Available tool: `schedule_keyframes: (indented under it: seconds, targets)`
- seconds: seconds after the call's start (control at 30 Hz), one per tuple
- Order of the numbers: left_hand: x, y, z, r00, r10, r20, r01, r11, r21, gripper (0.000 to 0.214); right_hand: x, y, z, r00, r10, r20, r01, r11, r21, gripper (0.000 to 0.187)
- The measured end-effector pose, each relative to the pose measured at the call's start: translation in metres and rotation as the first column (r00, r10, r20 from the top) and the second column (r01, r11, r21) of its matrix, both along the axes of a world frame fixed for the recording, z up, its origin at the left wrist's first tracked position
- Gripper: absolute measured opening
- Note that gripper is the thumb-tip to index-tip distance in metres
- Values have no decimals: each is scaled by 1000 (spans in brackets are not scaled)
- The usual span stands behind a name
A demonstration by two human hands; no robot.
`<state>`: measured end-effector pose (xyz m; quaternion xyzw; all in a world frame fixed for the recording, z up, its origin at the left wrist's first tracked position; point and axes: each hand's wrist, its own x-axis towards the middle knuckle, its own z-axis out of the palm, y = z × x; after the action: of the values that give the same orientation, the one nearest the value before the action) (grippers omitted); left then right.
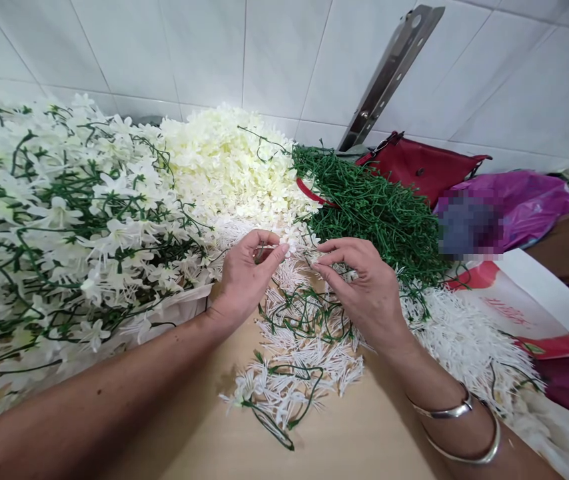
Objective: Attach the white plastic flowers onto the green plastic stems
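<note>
The white, star-shaped artificial flowers [59, 213] have matt, cloth-like petals on green stems with a plastic look. The creamy-white heap of loose petals [224, 160] looks soft, thin and fabric-like, its surface ruffled. Bristly green plastic-looking stems [379, 207] and slim white strands [454, 333] make rough piles. The pale wood-toned counter [369, 433] is smooth with a faint sheen. Pale, faintly veined wall tiles [204, 53] look glazed; the perforated grey strip [389, 80] is shiny metal, the silver bangles [452, 411] polished metal, the purple bag [539, 197] crinkled, glossy plastic.
</note>
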<state>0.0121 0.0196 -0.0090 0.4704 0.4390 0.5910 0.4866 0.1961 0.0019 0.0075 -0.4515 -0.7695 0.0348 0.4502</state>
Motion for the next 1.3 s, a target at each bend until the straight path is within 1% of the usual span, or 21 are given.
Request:
schedule_keyframes:
  seconds: [0.1, 0.17, 0.27, 0.33, 0.4, 0.57, 0.63, 0.77, 0.87, 1.0, 1.1, 1.3]
  targets:
    - [0, 1, -1, 1000, -13, 26, 13, 1000, 3, 17, -5, -5, 3, 985, -1, -174, -20, 993, -118, 10]
    - [0, 1, 0, 1000, -22, 3, 22, 1000, -7, 15, -8, -7, 4, 969, -23, -245, -26, 980, -197, 8]
    - [-1, -1, 4, 998, -33, -49, 32, 999, -23, 10, -9, -7, 3, 954, -66, -291, -19, 960, -280, 4]
    - [-1, -2, 6, 998, -36, -57, 35, 999, -19, 7, -9, -6, 2, 952, -74, -297, -25, 948, -317, 2]
    - [-1, -2, 5, 998, -30, -58, 29, 1000, -10, 7, -9, -6, 2, 949, -70, -306, -40, 940, -339, 3]
    - [1, -1, 2, 998, -22, -55, 21, 1000, -19, 14, -10, -6, 4, 934, -64, -351, -33, 964, -264, 4]
    - [1, -2, 2, 998, -15, -61, 13, 1000, -24, 15, -11, -6, 4, 910, -85, -407, -37, 959, -282, 4]
    - [0, -4, 7, 991, -20, -134, 17, 1000, -24, 12, -12, -6, 2, 840, -85, -536, -143, 918, -370, 8]
    - [-1, -5, 9, 979, -32, -201, 27, 999, -28, 12, -14, -6, -1, 814, -43, -580, -201, 915, -349, 8]
    - [0, -9, 10, 972, -74, -221, 63, 996, -59, 10, -15, -6, -3, 838, 24, -545, -200, 943, -266, 7]
    - [4, -12, 11, 974, -115, -196, 103, 992, -72, 11, -15, -6, -3, 857, 32, -515, -183, 952, -245, 6]
    - [8, -14, 11, 973, -228, -43, 223, 970, -100, 8, -14, -6, 0, 902, 0, -432, -105, 970, -220, 8]
